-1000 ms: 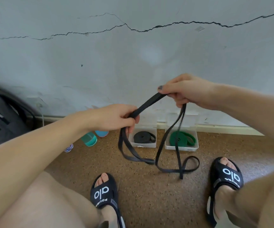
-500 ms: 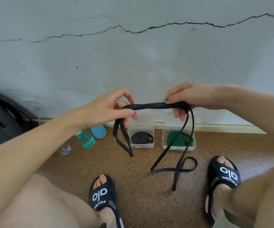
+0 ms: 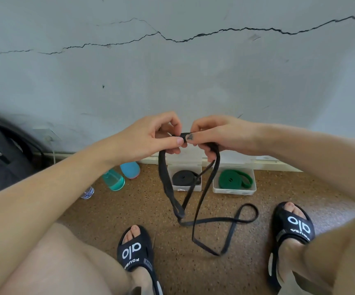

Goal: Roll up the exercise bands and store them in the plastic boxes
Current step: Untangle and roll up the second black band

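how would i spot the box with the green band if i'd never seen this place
Look along the foot of the cracked wall. Two plastic boxes sit side by side on the floor; take the right box, which holds the rolled green band, not a black one.

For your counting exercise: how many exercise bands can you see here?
3. A thin black rubber band held in both hands, a rolled black band in the left clear plastic box, a rolled green band in the right box.

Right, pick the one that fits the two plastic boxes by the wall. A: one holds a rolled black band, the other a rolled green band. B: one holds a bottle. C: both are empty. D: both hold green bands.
A: the left box holds a rolled black band, and the right box holds a rolled green band.
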A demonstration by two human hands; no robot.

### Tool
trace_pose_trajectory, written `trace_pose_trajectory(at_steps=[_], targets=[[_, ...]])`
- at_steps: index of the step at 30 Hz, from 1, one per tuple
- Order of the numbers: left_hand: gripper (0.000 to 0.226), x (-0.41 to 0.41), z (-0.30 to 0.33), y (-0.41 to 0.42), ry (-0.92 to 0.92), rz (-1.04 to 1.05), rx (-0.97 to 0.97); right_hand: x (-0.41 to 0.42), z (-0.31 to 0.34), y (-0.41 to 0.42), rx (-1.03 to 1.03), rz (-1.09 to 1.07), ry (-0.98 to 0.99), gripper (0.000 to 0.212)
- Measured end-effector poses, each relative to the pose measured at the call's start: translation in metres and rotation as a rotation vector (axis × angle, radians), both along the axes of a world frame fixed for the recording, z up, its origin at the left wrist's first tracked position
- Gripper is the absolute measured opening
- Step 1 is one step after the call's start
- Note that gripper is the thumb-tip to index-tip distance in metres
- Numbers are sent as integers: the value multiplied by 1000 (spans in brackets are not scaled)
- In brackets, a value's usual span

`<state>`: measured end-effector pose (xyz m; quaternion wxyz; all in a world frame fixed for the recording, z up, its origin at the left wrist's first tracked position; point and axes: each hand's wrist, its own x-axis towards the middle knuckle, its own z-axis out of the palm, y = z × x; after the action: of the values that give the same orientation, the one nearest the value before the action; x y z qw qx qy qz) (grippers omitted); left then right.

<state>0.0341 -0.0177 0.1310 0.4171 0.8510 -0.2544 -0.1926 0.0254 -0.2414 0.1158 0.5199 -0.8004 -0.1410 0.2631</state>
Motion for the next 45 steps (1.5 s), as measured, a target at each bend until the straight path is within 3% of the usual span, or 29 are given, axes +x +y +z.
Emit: trace_pose_trajectory(at_steps=[11, 15, 19, 24, 29, 41, 45], targets=[[2, 0, -1, -1, -17, -53, 77, 1, 7, -1, -188, 0, -56, 18], [6, -1, 2, -4, 5, -43, 87, 1, 6, -3, -147, -17, -63, 15], [8, 4, -4, -5, -55, -45, 188, 0, 4, -2, -123, -19, -69, 14], [26, 1, -10, -13, -207, -23, 324, 0, 3, -2, -104, -31, -31, 17], [17, 3, -5, -15, -302, -5, 327, 3, 2, -6, -171, -63, -71, 21], [12, 4, 0, -11, 116, -100, 279, -2, 3, -7, -322, 82, -232, 6], [12, 4, 7, -8, 146, -58, 215, -1, 5, -9, -302, 47, -272, 10]])
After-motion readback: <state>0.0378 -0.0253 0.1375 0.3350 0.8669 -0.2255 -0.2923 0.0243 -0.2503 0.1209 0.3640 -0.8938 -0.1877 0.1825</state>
